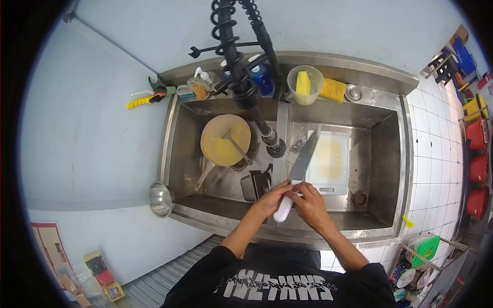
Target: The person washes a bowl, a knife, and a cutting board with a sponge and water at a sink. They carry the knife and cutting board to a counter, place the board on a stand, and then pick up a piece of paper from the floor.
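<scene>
Reaching from the sleeves of a black shirt (215,272), the left hand (271,199) and right hand (311,206) meet on a knife (299,172). Both sets of fingers are curled nearly closed on the white handle (283,210), crowding up to the blade (305,156). Its butt points back toward the person; the long axis runs away and slightly right, tip farthest, over the left part of the right basin (384,172). Large white lettering spans the shirt, overlaid with dark script, neither clear enough to read. Below the knife is a steel double sink (359,234), its metal wet and stained. A white board (328,154), yellowish in the middle, lies in the right basin; a dark tray (247,189) and, beyond it, a yellow-smeared pan (218,143) sit in the left basin (177,154). Along the back ledge (377,96) stand a tub (306,97) with a yellow sponge (303,82) inside and blue bottles (263,82). Pale walls (334,25) rise behind; white tiles (426,149) extend to the right, toward red bins (477,169).
</scene>
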The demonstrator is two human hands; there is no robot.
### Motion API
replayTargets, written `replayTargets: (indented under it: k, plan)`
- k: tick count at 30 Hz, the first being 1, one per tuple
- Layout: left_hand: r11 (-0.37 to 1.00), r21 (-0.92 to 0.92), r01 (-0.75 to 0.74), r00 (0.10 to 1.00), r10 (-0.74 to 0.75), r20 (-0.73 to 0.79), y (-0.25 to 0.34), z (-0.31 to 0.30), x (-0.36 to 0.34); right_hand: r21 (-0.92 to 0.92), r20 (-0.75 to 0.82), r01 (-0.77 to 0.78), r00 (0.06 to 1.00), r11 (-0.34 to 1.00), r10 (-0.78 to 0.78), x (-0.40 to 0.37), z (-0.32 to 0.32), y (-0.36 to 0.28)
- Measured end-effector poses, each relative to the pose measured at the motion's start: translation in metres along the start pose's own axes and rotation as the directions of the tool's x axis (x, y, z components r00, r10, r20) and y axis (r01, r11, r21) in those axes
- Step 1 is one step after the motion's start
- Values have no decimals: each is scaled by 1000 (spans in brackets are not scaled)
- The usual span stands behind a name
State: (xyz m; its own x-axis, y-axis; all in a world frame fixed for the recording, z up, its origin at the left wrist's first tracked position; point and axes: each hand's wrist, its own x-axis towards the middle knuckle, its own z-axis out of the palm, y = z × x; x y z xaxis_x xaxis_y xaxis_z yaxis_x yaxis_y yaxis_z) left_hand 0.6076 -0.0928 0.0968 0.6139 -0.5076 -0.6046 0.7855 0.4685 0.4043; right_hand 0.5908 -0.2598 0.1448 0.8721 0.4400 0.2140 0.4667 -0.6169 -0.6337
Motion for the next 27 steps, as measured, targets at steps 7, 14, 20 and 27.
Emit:
replayTargets:
  k: [7,14,20,27]
  plan:
    - [996,-29,83,992,-85,-96,15,-43,-24,10,-200,-112,973,994,111,162,-93,74]
    - [984,166,62,996,-51,-72,50,-57,14,-476,27,-326,923,817,384,320,-49,174]
    - [931,355,88,990,-41,-138,87,-26,28,-441,-179,-431,902,787,393,331,-21,218]
    - [912,410,32,996,3,-84,84,-30,40,211,-462,-199,843,957,276,189,-115,90]
